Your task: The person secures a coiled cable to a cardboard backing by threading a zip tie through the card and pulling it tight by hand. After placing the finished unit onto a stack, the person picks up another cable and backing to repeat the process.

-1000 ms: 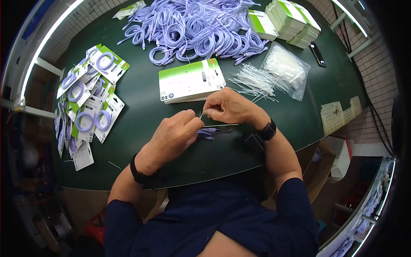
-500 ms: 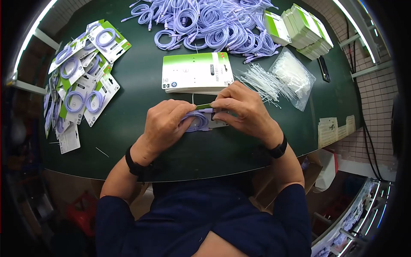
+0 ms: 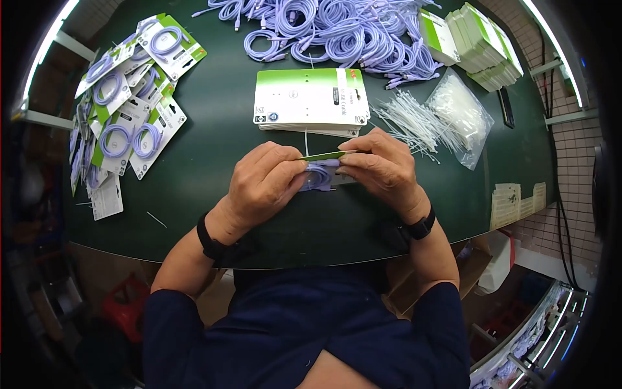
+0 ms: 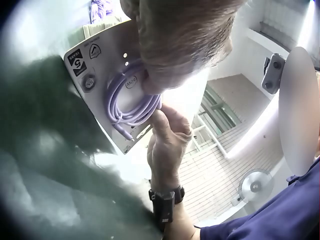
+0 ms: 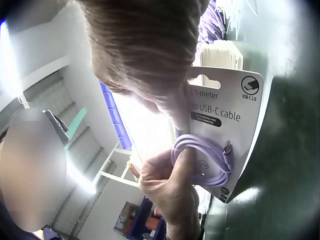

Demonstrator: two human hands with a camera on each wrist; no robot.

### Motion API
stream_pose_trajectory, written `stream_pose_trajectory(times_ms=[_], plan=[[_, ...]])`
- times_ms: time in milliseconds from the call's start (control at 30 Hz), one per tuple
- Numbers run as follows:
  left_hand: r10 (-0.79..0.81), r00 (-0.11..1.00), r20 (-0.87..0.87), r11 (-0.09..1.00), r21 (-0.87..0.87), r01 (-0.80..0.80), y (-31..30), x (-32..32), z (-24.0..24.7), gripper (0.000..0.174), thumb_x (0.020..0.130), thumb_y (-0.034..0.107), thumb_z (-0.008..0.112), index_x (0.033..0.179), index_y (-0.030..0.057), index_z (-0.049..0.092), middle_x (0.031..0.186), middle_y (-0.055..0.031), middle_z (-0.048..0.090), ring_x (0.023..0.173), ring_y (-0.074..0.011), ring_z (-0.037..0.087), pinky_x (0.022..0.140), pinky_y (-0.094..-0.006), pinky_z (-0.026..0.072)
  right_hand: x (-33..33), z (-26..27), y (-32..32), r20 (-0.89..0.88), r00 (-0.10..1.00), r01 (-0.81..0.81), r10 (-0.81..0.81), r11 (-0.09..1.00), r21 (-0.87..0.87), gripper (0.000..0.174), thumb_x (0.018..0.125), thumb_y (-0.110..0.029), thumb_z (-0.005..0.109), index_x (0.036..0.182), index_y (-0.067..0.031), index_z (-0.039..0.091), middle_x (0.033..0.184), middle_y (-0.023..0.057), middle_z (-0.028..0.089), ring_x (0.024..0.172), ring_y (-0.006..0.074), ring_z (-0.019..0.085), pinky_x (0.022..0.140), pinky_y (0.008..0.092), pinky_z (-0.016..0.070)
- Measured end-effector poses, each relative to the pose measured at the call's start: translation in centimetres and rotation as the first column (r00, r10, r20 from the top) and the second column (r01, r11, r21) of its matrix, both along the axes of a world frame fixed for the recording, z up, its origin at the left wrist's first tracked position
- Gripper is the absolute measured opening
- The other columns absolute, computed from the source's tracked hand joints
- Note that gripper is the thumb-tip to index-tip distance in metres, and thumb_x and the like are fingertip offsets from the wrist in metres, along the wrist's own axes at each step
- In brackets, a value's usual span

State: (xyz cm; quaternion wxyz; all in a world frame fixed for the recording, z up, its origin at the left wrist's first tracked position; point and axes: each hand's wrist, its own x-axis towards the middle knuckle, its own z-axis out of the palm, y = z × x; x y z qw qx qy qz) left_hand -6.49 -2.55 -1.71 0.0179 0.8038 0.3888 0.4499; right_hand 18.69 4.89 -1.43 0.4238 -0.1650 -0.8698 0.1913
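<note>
A dark green table [image 3: 214, 129] fills the middle. A tiled wall [image 3: 576, 149] runs beyond the table's right edge, and light strips [image 3: 48, 47] glow past its far corners.

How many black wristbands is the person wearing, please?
2. The left wristband sits behind the left hand, the right wristband behind the right hand; both hands grip the cable card. None looks hidden.

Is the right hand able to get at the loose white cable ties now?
Likely yes for the path: the cable ties lie just beyond the right hand, nothing between. But it grips the card.
</note>
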Motion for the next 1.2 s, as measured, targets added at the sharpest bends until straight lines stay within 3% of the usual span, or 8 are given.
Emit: stream_pose_trajectory(times_ms=[333,700,867,967,1000,1100,1133,1200], plan=[[-0.032,0.999,0.001,0.999,-0.009,0.032,0.0,0.2,0.0,0.033,0.07,-0.007,0.089,0.096,0.0023,0.071,0.092,-0.011,0.073,0.075,-0.0265,0.07,0.064,-0.0338,0.0564,-0.1,-0.7,-0.4,-0.034,0.999,0.044,-0.042,0.997,0.06,0.03,0.075,-0.003,0.089,0.102,-0.0051,0.077,0.109,0.011,0.078,0.08,0.024,0.067,0.065,0.0318,0.0557],[-0.036,0.999,0.01,0.999,0.022,0.035,0.0,0.4,-0.2,0.033,0.071,-0.009,0.088,0.097,0.0017,0.072,0.093,-0.0114,0.073,0.075,-0.0262,0.07,0.065,-0.0344,0.0565,-0.7,-1.0,-0.3,-0.036,0.999,0.04,-0.036,0.994,0.098,0.028,0.073,-0.001,0.088,0.099,-0.0059,0.08,0.111,0.0043,0.08,0.081,0.0197,0.066,0.067,0.0294,0.0552],[-0.001,0.997,0.071,1.0,-0.016,0.002,0.1,0.7,0.5,0.029,0.073,-0.008,0.086,0.096,0.0009,0.072,0.093,-0.0114,0.073,0.076,-0.0283,0.07,0.066,-0.0357,0.057,-0.5,-0.4,0.0,0.017,0.999,0.028,-0.032,0.983,0.18,0.033,0.075,-0.002,0.088,0.107,-0.0057,0.079,0.114,0.0093,0.078,0.082,0.0212,0.066,0.069,0.0304,0.0572],[0.024,0.993,0.116,0.997,-0.07,-0.016,-0.1,0.8,1.8,0.027,0.074,-0.008,0.085,0.096,0.0,0.072,0.094,-0.012,0.073,0.078,-0.0278,0.07,0.068,-0.0352,0.058,-0.7,0.3,-0.1,-0.157,0.982,0.113,-0.107,0.993,0.024,0.047,0.083,-0.003,0.087,0.127,-0.0043,0.071,0.12,0.0135,0.073,0.087,0.0193,0.067,0.076,0.0306,0.0591],[0.037,0.991,0.127,0.994,-0.109,-0.023,-0.2,0.8,2.4,0.026,0.076,-0.007,0.086,0.097,-0.0008,0.073,0.094,-0.0129,0.073,0.078,-0.0264,0.071,0.069,-0.034,0.0589,-0.6,0.2,-0.3,-0.155,0.983,0.109,-0.102,0.993,0.04,0.047,0.083,-0.003,0.087,0.127,-0.0043,0.071,0.12,0.0135,0.073,0.087,0.0193,0.067,0.076,0.0306,0.0591],[0.065,0.981,0.181,0.979,-0.201,-0.028,-0.3,0.1,3.2,0.023,0.078,-0.006,0.086,0.098,-0.0016,0.073,0.097,-0.0132,0.074,0.081,-0.0228,0.072,0.073,-0.0318,0.0601,-0.1,0.0,-0.7,-0.293,0.928,0.068,-0.231,0.877,-0.476,0.061,0.091,-0.011,0.085,0.145,-0.0021,0.057,0.126,0.0153,0.069,0.097,0.0172,0.068,0.084,0.031,0.0596],[0.078,0.973,0.219,0.964,-0.265,-0.018,-0.3,-0.3,3.5,0.022,0.08,-0.007,0.085,0.098,-0.0016,0.073,0.098,-0.0127,0.074,0.084,-0.0206,0.072,0.075,-0.0306,0.0603,-0.1,0.2,-0.8,-0.295,0.93,0.063,-0.221,0.884,-0.464,0.061,0.091,-0.011,0.085,0.145,-0.0021,0.057,0.126,0.0153,0.069,0.097,0.0172,0.068,0.084,0.031,0.0596],[0.097,0.961,0.257,0.949,-0.315,-0.012,0.0,-0.6,3.8,0.021,0.082,-0.007,0.084,0.098,-0.0016,0.072,0.1,-0.0122,0.074,0.086,-0.0184,0.072,0.077,-0.0295,0.0605,-0.1,0.6,-0.9,-0.4,0.888,-0.102,-0.226,0.752,-0.651,0.064,0.094,-0.018,0.083,0.148,-0.0001,0.051,0.127,0.0138,0.069,0.103,0.0163,0.068,0.087,0.0314,0.0588]])
